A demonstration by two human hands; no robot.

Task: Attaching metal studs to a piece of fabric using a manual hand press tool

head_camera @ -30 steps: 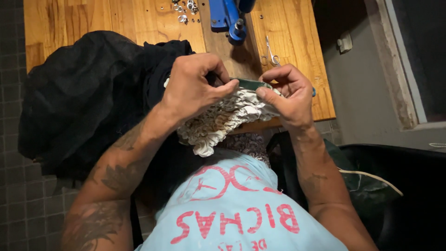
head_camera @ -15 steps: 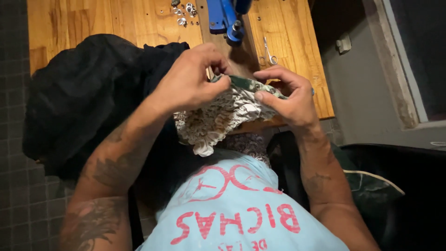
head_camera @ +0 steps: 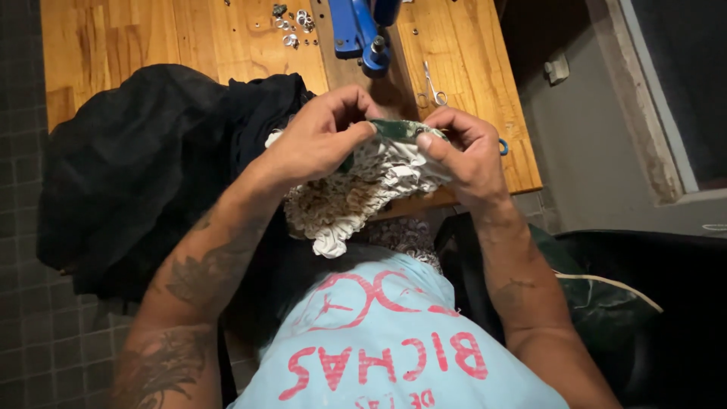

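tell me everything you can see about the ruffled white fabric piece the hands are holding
The ruffled fabric piece is off-white, densely gathered into small crinkled folds, and looks like soft elasticated cloth. A dark green patterned band runs along its top edge. The left hand and right hand pinch that band from either side, holding it just above the near edge of the wooden table. The bunched rest hangs down toward the person's lap, beside a black cloth.

A wooden table [head_camera: 151, 45] fills the upper frame, bearing a blue press tool [head_camera: 362, 34], small scissors [head_camera: 433, 83] and scattered metal eyelets [head_camera: 291, 17]; black cloth [head_camera: 136, 167] lies left.
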